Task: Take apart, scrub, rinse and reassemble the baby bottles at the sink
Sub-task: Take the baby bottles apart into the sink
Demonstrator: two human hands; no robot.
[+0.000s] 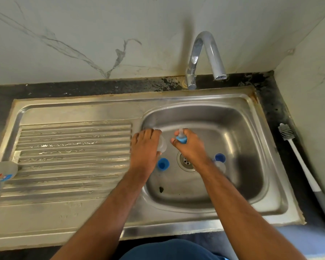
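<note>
Over the sink (233,113), the left hand (144,147) grips a clear bottle (162,145); the right hand (189,145) grips a blue-collared teat (181,138). A brush (296,152) lies far right on the bench.

- We see two bare forearms with no sleeves, watch, bracelet or rings on them.
- Our left hand (144,147) and right hand (190,147) are ungloved, with short, unpainted nails.
- At six o'clock, we see dark blue fabric clothing (174,250) with a rounded, smooth, unmarked edge.
</note>
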